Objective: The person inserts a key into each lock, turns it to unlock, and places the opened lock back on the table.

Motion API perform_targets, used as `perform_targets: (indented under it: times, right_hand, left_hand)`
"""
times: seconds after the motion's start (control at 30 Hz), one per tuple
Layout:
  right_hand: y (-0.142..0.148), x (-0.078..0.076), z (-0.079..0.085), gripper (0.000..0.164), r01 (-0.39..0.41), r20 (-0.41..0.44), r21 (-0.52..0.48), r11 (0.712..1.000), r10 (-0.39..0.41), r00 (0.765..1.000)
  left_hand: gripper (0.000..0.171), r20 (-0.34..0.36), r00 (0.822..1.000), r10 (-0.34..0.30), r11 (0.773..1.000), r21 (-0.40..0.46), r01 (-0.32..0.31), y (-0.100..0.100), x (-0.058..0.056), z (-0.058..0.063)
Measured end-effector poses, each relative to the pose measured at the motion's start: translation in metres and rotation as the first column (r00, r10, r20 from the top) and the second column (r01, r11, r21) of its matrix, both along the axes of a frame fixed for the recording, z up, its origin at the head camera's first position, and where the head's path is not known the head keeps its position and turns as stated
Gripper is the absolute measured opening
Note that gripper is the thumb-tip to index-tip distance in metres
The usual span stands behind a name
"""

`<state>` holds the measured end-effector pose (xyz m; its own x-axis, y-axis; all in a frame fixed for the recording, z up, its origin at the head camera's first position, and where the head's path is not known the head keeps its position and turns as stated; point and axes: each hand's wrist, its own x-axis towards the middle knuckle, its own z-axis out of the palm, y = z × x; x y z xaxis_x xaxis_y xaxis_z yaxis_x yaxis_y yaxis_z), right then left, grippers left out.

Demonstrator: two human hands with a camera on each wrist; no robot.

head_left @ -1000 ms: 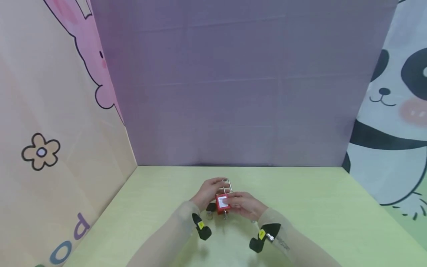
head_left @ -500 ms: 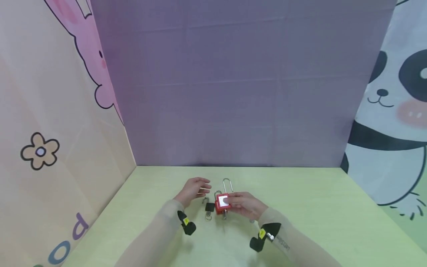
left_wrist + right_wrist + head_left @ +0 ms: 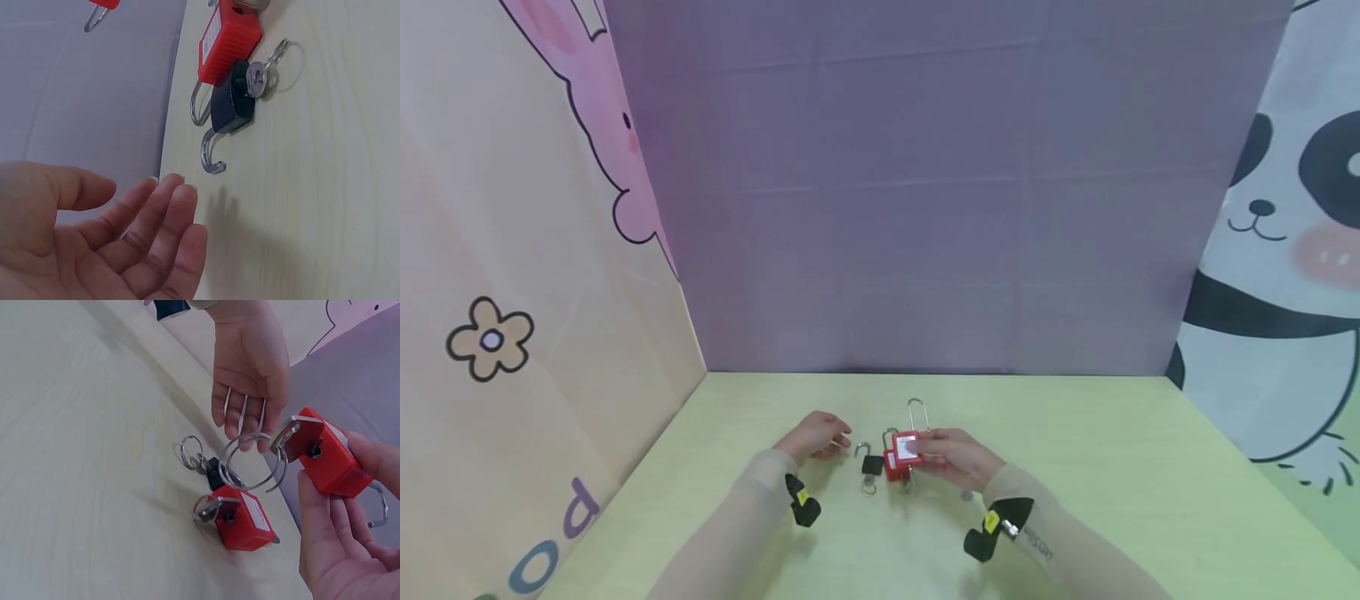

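Note:
My right hand (image 3: 958,457) holds a red padlock (image 3: 906,447) with a white label, thumb on the label side and fingers beneath it. Its long shackle points up and away, with a free end showing in the right wrist view. A key (image 3: 306,429) with several thin rings (image 3: 253,469) sits in its keyhole. Below lies a second red padlock (image 3: 245,520), its own key in place. Beside that one is a black padlock (image 3: 231,103), shackle swung out, key inserted. My left hand (image 3: 131,231) hangs empty to the left of the black padlock, fingers loosely bent.
The padlocks lie on a pale wood-grain table (image 3: 1060,467). A purple cloth wall (image 3: 880,208) rises at its back edge. Printed panels stand at both sides, with a flower (image 3: 492,341) on the left and a panda (image 3: 1273,292) on the right.
My left hand has come off the red padlock's shackle and drawn left, uncovering the black padlock. My right hand has moved the held padlock slightly right, showing more of the second red one.

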<state>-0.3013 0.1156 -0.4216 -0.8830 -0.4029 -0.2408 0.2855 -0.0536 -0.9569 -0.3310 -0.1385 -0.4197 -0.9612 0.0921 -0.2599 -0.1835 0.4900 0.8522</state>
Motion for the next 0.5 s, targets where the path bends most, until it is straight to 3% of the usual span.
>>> perform_targets:
  times: [0.17,0.33,0.5]
  right_hand:
    - [0.003,-0.01,0.001,0.045,0.101,-0.045,0.136,0.985,-0.096,0.994]
    - [0.006,-0.02,0.004,0.039,0.207,-0.144,0.37,0.906,-0.165,0.976]
    - [0.005,-0.022,0.008,0.03,0.221,-0.223,0.503,0.836,-0.121,0.967]
  left_hand:
    - [0.032,-0.001,1.0,-0.003,1.0,-0.003,0.003,-0.001,0.0,-0.001]
    - [0.032,-0.009,1.0,-0.003,1.0,0.0,0.003,0.0,0.0,-0.002]
    - [0.032,-0.008,1.0,-0.001,1.0,-0.006,0.001,0.001,0.0,-0.002]
